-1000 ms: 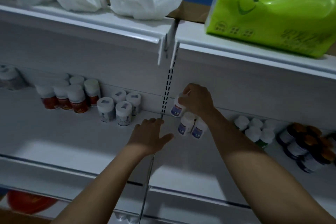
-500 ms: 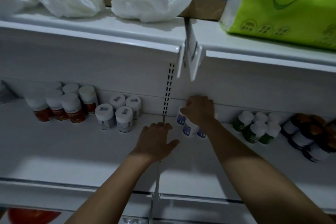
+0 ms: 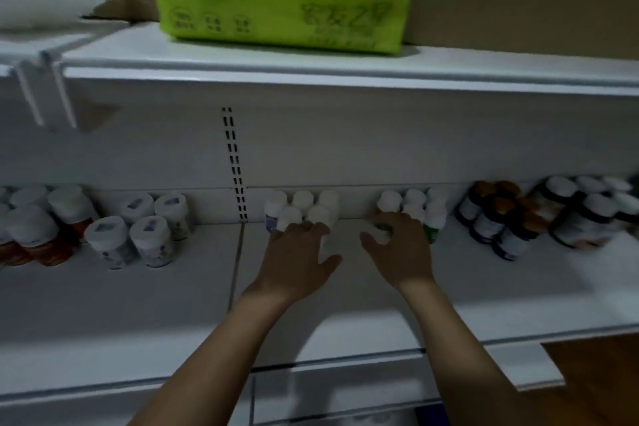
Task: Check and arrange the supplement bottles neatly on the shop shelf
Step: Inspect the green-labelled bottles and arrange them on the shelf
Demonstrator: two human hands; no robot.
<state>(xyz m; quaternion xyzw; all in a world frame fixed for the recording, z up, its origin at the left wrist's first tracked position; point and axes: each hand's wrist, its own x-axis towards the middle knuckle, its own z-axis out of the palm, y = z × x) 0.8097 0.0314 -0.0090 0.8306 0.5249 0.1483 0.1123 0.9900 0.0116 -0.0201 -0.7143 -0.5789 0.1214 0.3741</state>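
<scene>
White-capped plastic supplement bottles [image 3: 302, 206] stood at the back of the white metal shelf [image 3: 138, 304], touching the straight-fingered left hand [image 3: 297, 259]; to their right, the right hand [image 3: 403, 249] curled round a green-labelled white-capped bottle [image 3: 378, 236].

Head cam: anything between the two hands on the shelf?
No. Head view shows only bare white shelf between the left hand, touching the blue-label bottles, and the right hand, gripping a white-capped bottle.
</scene>
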